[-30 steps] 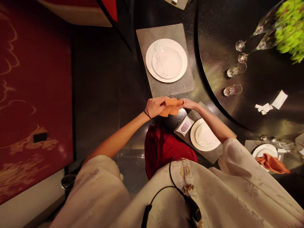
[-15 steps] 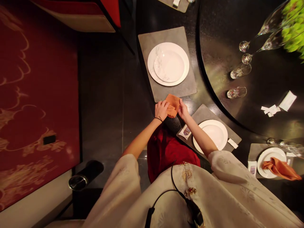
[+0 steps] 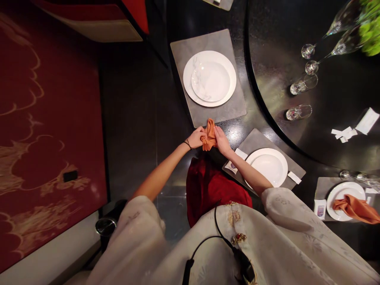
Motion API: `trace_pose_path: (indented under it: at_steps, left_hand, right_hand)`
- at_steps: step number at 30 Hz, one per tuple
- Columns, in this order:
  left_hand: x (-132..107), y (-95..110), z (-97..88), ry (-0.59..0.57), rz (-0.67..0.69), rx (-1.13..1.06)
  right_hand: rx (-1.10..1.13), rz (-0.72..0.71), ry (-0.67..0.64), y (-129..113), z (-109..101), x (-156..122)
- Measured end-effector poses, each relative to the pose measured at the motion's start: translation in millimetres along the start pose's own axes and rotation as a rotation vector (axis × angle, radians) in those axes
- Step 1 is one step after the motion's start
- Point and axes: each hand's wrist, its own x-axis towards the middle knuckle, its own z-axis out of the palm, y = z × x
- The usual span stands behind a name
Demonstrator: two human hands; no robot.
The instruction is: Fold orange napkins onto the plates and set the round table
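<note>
An orange cloth napkin (image 3: 210,134), gathered into uneven folds, is between my two hands at the table's edge. My left hand (image 3: 197,138) has its fingers closed on the napkin's left side. From the right, my right hand (image 3: 221,139) grips the other side, its fingers pressed along the folds. Just beyond lies a grey placemat (image 3: 218,115) with a large white plate (image 3: 187,88) and a smaller marbled plate (image 3: 212,81) on it. Under my right forearm, another placemat (image 3: 255,138) bears a white plate (image 3: 283,170).
Two tumblers (image 3: 299,112) and long-stemmed glasses (image 3: 311,67) lie or stand on the dark turntable (image 3: 276,67), near white paper pieces (image 3: 344,133). Another orange napkin (image 3: 354,208) rests on a plate at far right. A red chair (image 3: 135,16) stands upper left; a dark bin (image 3: 106,227) is lower left.
The napkin has gone from a flat, opened-out fold to a narrow, bunched shape. My left hand has shifted slightly left, and my right hand has moved left onto the folds.
</note>
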Motion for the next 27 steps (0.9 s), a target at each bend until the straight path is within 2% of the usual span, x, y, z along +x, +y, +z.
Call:
trace_pose_path:
  at_steps: [4,7,9,13,16,18,19,22,23,25,27]
  left_hand:
    - [-15,-12,-2.2,0.107,0.073,-0.139]
    - [-12,-15,4.5,0.127,0.052,-0.138]
    - [-8,-17,7.8,0.116,0.063,-0.126]
    - [-4,-26,10.5,0.094,0.064,-0.091]
    - [-5,-30,13.8,0.145,0.018,-0.110]
    - [-6,-26,18.8,0.187,-0.045,-0.150]
    - [-7,-22,22.1,0.216,-0.085,-0.164]
    - [-9,-5,33.2,0.360,-0.256,-0.104]
    - [-9,1,36.5,0.408,-0.337,-0.047]
    - [-8,13,41.2,0.428,-0.537,0.063]
    - [-7,22,43.7,0.317,-0.721,0.090]
  right_hand:
    - [-0.234,-0.150,-0.201,3,3,5]
    - [-0.251,-0.282,-0.355,1,5,7]
    - [-0.230,-0.335,-0.412,-1,6,6]
    - [-0.186,-0.361,-0.482,-9,6,7]
    - [-0.050,-0.323,-0.526,-13,-1,11]
    - [0.122,-0.237,-0.442,-15,-11,8]
    - [0.213,-0.168,-0.332,-16,-17,2]
    - [0.408,0.096,0.144,-17,-36,-36]
    - [0.442,0.172,0.261,-17,-40,-55]
    - [0.495,0.288,0.369,-17,-42,-98]
    - [0.553,0.375,0.373,-19,-33,-137]
